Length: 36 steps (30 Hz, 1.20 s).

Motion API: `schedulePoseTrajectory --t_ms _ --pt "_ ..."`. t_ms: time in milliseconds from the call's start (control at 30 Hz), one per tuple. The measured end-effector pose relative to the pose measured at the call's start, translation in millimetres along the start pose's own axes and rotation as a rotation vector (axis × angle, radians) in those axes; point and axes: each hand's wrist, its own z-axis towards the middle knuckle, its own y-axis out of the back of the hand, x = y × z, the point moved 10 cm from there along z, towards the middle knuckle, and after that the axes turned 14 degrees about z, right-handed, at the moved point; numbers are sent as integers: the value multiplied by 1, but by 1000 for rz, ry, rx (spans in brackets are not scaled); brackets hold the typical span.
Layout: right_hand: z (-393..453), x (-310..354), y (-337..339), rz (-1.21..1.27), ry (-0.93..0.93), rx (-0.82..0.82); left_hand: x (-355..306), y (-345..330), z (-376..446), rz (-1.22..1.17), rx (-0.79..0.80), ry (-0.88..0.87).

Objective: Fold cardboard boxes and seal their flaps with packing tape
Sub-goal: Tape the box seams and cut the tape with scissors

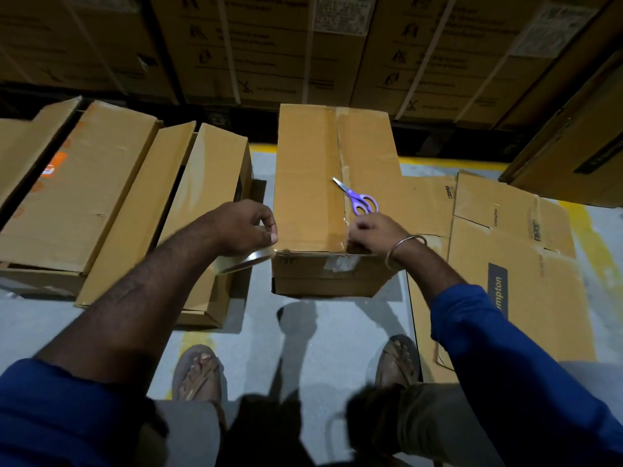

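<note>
A closed cardboard box [306,183] stands on the floor in front of me, its top flaps meeting along a centre seam covered with clear tape. Purple-handled scissors [359,199] lie on its top by the seam. My left hand [246,227] grips a roll of clear packing tape [247,259] just off the box's near left corner. My right hand [369,232] rests with curled fingers on the near end of the seam, at the box's front edge; whether it pinches the tape end I cannot tell.
Several folded boxes [84,187] lie side by side at the left. Flattened cardboard [505,251] covers the floor at the right. Stacked cartons [269,45] form a wall behind. My sandalled feet [199,372] stand on grey floor with yellow lines.
</note>
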Motion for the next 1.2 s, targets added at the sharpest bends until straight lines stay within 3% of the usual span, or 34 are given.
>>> schedulePoseTrajectory --t_ms 67,133,400,700,900,1100,1200 --pt "8 8 30 -92 82 -262 -1 -1 0 10 -6 6" --pt "16 2 45 -180 83 -416 -1 -2 0 17 -9 1" --pt "30 -35 58 -260 -66 -576 -2 -4 7 -35 -17 -12" --pt "32 -31 69 -413 -202 -651 -4 -4 12 -124 -23 -12" --pt "-1 -22 56 -211 -197 -606 -12 23 -13 -193 -148 -5" --pt "-72 84 11 -52 103 -490 -24 76 -89 -316 -428 -4" --pt "-124 156 -24 -35 298 -379 -19 105 -156 -216 -598 -8"
